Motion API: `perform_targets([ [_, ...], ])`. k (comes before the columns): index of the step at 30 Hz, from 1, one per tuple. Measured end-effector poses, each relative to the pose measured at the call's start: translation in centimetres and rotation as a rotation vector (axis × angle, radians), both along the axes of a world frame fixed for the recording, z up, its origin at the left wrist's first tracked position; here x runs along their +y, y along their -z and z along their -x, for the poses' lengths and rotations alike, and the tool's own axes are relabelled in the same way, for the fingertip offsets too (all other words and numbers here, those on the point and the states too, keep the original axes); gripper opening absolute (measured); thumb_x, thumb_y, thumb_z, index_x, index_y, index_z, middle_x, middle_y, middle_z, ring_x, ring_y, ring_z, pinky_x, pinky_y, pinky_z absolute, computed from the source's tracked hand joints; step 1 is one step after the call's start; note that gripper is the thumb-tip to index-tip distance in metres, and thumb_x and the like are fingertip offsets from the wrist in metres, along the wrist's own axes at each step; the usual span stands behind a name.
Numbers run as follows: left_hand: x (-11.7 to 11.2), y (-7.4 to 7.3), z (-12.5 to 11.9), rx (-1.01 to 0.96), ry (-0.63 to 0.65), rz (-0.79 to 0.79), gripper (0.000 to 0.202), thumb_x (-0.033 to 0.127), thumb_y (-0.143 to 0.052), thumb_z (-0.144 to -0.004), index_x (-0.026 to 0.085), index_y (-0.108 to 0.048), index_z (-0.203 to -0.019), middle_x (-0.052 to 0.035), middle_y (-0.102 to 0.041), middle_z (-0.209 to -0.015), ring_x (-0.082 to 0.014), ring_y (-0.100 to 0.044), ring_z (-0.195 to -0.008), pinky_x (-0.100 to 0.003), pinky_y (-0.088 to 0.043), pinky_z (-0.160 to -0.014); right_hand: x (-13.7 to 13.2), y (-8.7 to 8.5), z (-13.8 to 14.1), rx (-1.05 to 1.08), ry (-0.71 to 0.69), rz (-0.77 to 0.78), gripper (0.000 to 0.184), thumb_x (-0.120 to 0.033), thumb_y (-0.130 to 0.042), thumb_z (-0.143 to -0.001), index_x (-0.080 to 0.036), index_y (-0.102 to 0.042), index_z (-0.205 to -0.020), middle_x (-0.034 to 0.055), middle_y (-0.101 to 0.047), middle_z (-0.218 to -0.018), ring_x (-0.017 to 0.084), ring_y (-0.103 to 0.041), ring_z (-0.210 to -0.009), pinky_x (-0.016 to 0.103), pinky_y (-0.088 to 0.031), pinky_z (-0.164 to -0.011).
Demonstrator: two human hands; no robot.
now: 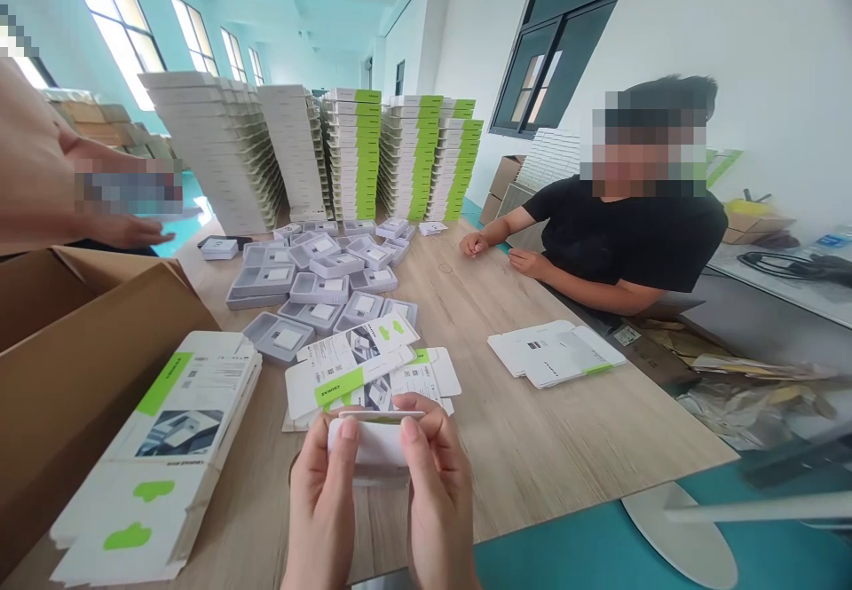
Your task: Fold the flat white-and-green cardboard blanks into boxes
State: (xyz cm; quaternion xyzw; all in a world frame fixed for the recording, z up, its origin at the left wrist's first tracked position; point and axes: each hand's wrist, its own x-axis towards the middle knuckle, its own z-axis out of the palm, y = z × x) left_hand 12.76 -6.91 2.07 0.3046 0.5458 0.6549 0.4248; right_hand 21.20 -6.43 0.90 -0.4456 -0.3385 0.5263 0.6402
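Observation:
Both my hands hold one small white packaging box [368, 441] just above the near edge of the wooden table [525, 448]. My left hand [323, 506] grips its left side, thumb on top. My right hand [436, 492] pinches its right side and top flap. Right behind the box lie a few unfolded white and green cartons [363, 368]. A stack of flat cartons [166, 448] lies to my left.
Several grey trays [312, 284] with white inserts cover the table's middle. Tall stacks of white and green boxes [392, 155] stand at the far end. An open cardboard box [73, 342] is at left. A seated person in black [626, 235] rests their arms at right, flat cartons [556, 355] before them. Another person's hand [126, 208] is at far left.

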Motion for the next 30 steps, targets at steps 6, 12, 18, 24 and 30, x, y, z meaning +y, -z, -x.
perform_targets([
  [6,1.1,0.8,1.3,-0.135,0.149,0.057,0.044,0.063,-0.082,-0.081,0.022,-0.068,-0.085,0.0004,-0.073,-0.079,-0.0153,-0.058,-0.065,-0.021,-0.051,-0.059,0.7,0.6,0.3,0.053,-0.052,0.001,0.035,-0.059,-0.073,-0.092,-0.027,-0.069,-0.104,0.0092,-0.073,-0.123,0.029,-0.070,-0.107,0.038,-0.061,-0.083],
  [12,1.4,2.2,1.4,-0.105,0.132,-0.001,0.044,0.062,-0.081,-0.084,0.019,-0.075,-0.091,-0.0024,-0.076,-0.088,-0.0200,-0.069,-0.084,-0.024,-0.056,-0.074,1.2,0.4,0.1,0.027,-0.012,-0.059,0.030,-0.055,-0.073,-0.094,-0.026,-0.070,-0.086,0.0066,-0.074,-0.115,0.028,-0.071,-0.103,0.041,-0.060,-0.088],
  [18,1.6,2.6,1.0,-0.161,0.030,-0.009,0.043,0.058,-0.090,-0.076,0.020,-0.069,-0.079,-0.0050,-0.081,-0.097,-0.0218,-0.071,-0.087,-0.028,-0.055,-0.075,1.2,0.1,0.5,-0.009,0.070,-0.052,0.031,-0.040,-0.072,-0.091,-0.024,-0.054,-0.070,0.0063,-0.070,-0.119,0.023,-0.065,-0.095,0.033,-0.055,-0.081],
  [24,1.9,1.9,0.7,-0.243,-0.016,-0.067,0.043,0.045,-0.090,-0.079,0.024,-0.053,-0.082,-0.0045,-0.077,-0.117,-0.0227,-0.072,-0.101,-0.030,-0.057,-0.080,1.5,0.7,1.1,-0.068,0.139,-0.070,0.019,-0.037,-0.068,-0.089,-0.026,-0.056,-0.079,0.0037,-0.067,-0.123,0.022,-0.064,-0.099,0.033,-0.054,-0.080],
  [30,1.8,1.8,0.7,-0.232,-0.032,-0.062,0.024,0.029,-0.081,-0.084,0.026,-0.057,-0.091,0.0010,-0.073,-0.115,-0.0179,-0.065,-0.105,-0.024,-0.052,-0.085,1.9,2.1,1.6,0.029,0.191,-0.043,0.023,-0.034,-0.073,-0.084,-0.029,-0.052,-0.094,0.0061,-0.063,-0.120,0.024,-0.065,-0.100,0.036,-0.060,-0.078],
])
